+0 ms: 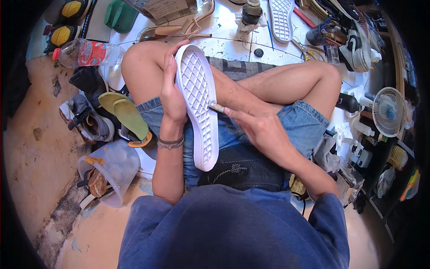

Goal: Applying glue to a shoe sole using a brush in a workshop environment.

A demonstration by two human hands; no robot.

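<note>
A white shoe sole [195,85] with a diamond-shaped grid of ridges stands tilted above my lap, its waffled inner side facing right and up. My left hand [172,96] is closed round its left edge, with the thumb and fingers near the upper end. In my right hand [262,130] a small brush [217,107] is pinched between thumb and fingers. Its tip touches the grid close to the sole's right rim, about halfway down. Part of the brush is hidden by my fingers.
Ahead on the white tiles lie a second white sole [281,20], a dark jar [251,12], scissors [309,53] and a strappy sandal [192,29]. Left are a plastic bottle [94,54], green slippers [130,116] and a clear bucket [118,163]. A fan [389,112] stands right.
</note>
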